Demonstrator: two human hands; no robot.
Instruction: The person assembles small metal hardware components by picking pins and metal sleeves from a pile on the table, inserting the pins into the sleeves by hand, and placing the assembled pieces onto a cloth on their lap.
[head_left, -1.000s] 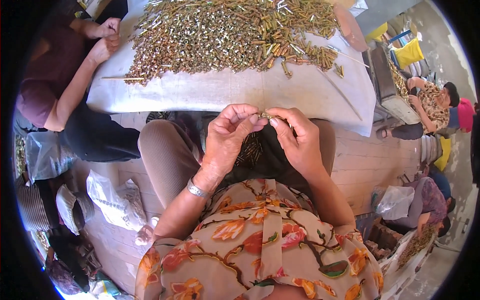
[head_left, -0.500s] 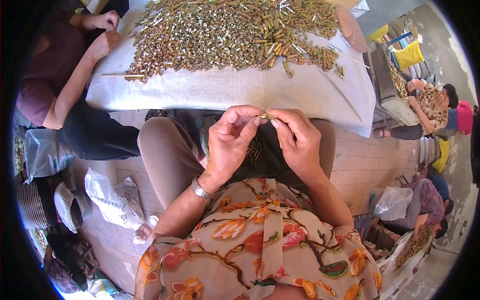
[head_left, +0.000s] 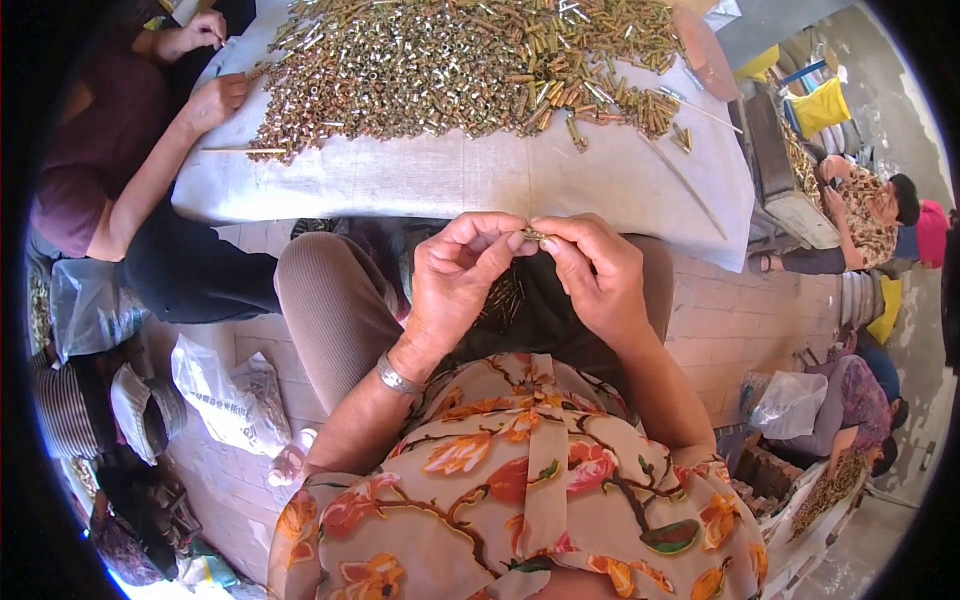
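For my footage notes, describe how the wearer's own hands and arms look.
The left hand and right hand are gloveless. The left forearm has a broad silver-coloured band at the wrist; the right forearm wears nothing. The sleeves are short, beige with orange flowers, leaving both forearms uncovered.

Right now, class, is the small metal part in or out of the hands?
In: the left hand and right hand pinch the small metal part between them.
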